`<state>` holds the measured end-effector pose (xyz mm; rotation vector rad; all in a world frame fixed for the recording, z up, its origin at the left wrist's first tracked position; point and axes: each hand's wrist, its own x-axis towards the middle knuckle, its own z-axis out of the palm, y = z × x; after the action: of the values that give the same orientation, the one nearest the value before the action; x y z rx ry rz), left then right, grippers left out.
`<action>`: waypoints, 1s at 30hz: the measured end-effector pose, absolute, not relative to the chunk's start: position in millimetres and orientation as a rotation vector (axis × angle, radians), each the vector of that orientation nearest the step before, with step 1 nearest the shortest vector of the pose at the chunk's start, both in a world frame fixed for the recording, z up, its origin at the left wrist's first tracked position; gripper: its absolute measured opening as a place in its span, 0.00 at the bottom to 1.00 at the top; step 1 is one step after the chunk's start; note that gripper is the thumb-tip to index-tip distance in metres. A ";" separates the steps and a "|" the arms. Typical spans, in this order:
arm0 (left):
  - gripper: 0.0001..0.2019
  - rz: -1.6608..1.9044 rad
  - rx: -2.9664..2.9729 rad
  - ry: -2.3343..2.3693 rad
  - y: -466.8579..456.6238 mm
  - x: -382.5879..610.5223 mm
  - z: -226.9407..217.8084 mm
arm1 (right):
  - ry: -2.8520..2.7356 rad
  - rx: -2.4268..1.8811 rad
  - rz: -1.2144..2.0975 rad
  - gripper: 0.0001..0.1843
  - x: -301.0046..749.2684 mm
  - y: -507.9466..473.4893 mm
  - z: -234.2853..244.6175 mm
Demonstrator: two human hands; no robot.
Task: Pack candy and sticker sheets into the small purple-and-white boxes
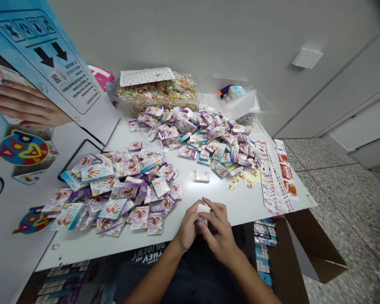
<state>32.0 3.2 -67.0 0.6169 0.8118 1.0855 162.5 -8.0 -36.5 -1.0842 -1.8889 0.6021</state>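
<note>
Both my hands meet at the near edge of the white table [234, 202]. My left hand [187, 230] and my right hand [220, 232] are closed together round one small carton [203, 210], whose white flap shows above the fingers. A heap of finished small purple-and-teal cartons [114, 190] lies to the left of my hands. A second heap of open small cartons [205, 137] sits farther back. One single carton [202, 176] lies alone just beyond my hands.
A clear tub of colourful small pieces [158, 93] stands at the back, with a printed sheet on top. Sticker sheets [274, 177] lie along the right edge. A few loose pieces [242, 179] are scattered nearby. A cardboard box [307, 249] sits on the floor at right. A large printed display board [34, 84] leans at left.
</note>
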 end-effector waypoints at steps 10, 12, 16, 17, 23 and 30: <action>0.18 1.021 0.545 0.782 13.7 33.5 -54.9 | -1.794 -1.099 0.562 0.11 163.4 5.9 -46.6; 0.19 1.021 0.530 0.788 12.1 33.0 -53.7 | -1.793 -1.133 0.686 0.05 163.5 7.8 -43.1; 0.14 1.019 0.650 0.881 6.3 35.4 -56.2 | -1.792 -1.073 0.728 0.16 169.2 8.3 -35.7; 0.13 1.018 0.690 0.897 5.4 35.8 -56.5 | -1.819 -1.034 0.709 0.18 170.8 7.6 -34.9; 0.07 0.999 0.885 1.030 5.9 35.4 -49.3 | -1.647 -1.170 0.822 0.08 167.5 1.6 -37.9; 0.09 1.040 1.086 1.171 1.4 37.5 -49.1 | -1.249 -1.317 1.067 0.12 155.4 -2.0 -38.8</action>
<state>37.5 1.4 -49.1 1.0859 1.1705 1.0402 155.4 -2.0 -38.8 -1.3168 -1.2489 1.0667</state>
